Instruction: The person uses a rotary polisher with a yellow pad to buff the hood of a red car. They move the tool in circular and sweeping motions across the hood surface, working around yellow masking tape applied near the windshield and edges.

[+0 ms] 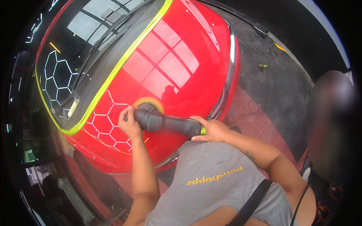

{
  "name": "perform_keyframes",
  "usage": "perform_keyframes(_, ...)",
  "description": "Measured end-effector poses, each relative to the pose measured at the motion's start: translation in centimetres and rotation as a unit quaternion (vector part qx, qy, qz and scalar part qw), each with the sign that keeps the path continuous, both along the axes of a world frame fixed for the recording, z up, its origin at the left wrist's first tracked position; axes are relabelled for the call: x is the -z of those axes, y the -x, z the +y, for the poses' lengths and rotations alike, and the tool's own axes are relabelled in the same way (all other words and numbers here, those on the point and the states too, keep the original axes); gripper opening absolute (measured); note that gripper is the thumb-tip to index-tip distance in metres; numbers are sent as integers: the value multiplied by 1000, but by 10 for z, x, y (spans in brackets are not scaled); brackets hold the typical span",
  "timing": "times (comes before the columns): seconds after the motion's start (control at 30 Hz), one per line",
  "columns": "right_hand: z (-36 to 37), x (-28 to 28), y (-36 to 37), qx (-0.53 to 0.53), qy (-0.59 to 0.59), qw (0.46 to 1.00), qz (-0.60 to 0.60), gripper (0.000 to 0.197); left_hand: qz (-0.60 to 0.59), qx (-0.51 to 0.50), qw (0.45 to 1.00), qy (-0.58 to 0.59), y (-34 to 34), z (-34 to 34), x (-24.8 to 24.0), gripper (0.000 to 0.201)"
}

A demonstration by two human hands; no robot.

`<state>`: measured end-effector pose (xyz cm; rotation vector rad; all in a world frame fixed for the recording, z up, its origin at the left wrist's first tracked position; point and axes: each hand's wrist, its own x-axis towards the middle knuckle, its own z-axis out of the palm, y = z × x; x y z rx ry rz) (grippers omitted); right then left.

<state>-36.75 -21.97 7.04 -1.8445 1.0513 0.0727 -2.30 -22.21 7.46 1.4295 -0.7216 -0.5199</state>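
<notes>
A black polisher (166,123) lies across the front of me, its head to the left and its rear end with a lime-green part to the right. My left hand (131,123) is closed around the head, fingertips at its far side. My right hand (212,130) grips the rear end, thumb on top; its other fingers are partly hidden. Under the head, a yellow round pad (160,102) rests against the glossy red hood (211,81). Lime-green masking tape (121,63) runs along the hood's edge by the windshield.
The dark windshield (81,45) with its wiper lies beyond the tape. Chrome trim (222,98) edges the hood's front. Grey and red floor tiles (277,81) extend to the right, with a small yellow item (279,47) on them. A blurred upright shape (332,120) stands far right.
</notes>
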Motion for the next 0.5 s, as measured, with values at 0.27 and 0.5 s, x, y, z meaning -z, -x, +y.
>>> perform_keyframes(0.27,12,20,25,44,37,998,-11,97,-48,2,999,-24,34,-10,11,16)
perform_keyframes(0.5,5,50,86,175,111,977,-50,106,-99,57,992,-58,136,-78,19,19)
